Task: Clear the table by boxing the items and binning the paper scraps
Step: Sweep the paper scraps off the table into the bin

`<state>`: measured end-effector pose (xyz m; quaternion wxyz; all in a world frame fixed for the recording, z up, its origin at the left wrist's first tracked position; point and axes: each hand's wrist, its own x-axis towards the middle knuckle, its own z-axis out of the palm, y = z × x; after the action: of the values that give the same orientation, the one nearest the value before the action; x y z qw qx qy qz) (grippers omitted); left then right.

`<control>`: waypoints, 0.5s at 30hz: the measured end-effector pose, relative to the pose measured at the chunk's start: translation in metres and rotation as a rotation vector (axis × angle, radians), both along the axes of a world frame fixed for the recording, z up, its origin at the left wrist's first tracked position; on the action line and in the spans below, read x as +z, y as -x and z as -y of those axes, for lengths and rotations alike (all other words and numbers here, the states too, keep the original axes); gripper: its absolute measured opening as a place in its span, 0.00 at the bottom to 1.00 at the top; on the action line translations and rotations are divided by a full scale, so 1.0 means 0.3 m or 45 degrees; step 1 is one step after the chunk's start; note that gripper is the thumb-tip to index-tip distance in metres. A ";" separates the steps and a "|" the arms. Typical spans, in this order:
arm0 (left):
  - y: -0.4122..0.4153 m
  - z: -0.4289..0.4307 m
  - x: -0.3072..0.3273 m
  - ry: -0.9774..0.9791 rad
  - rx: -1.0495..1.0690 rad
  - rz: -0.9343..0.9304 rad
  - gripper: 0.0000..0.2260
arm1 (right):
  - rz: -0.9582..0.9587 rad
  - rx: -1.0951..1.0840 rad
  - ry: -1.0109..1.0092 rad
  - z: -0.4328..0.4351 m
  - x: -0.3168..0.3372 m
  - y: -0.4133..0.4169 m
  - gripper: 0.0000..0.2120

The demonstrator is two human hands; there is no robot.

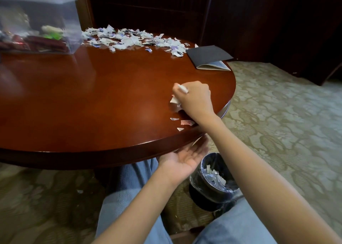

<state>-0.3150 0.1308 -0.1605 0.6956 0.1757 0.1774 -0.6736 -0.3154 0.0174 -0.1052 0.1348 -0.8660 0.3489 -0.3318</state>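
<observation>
My right hand (pixel 195 99) rests on the round wooden table (pixel 92 99) near its right edge, fingers curled around white paper scraps (pixel 174 101). Three loose scraps (pixel 187 122) lie just behind that hand by the rim. My left hand (pixel 187 155) is held open, palm up, just below the table edge. A large pile of torn paper (pixel 133 40) covers the far side of the table. A clear plastic box (pixel 37 21) with items inside stands at the far left. A black bin (pixel 214 179) lined with plastic, holding scraps, sits on the floor under my hands.
A dark folder or booklet (pixel 209 56) lies at the table's far right edge. Patterned carpet (pixel 277 114) spreads to the right. Dark wooden furniture stands behind the table. My knees in grey trousers (pixel 129 197) are under the table's front edge.
</observation>
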 end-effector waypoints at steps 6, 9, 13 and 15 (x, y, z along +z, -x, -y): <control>0.000 0.012 -0.014 0.021 -0.024 -0.012 0.18 | 0.121 -0.126 -0.289 0.116 0.011 -0.082 0.18; -0.005 0.009 -0.019 0.041 -0.039 0.012 0.15 | 0.089 -0.180 -0.312 0.158 0.013 -0.123 0.15; -0.005 0.004 -0.018 0.059 -0.050 0.036 0.16 | -0.275 -0.126 -0.119 0.168 0.018 -0.158 0.14; -0.007 0.005 -0.021 0.046 -0.048 0.020 0.15 | -0.443 -0.022 0.021 0.141 0.014 -0.160 0.14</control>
<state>-0.3128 0.1294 -0.1668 0.6873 0.1718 0.1564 -0.6882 -0.2674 -0.0248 -0.1008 0.0624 -0.9084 0.3717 -0.1808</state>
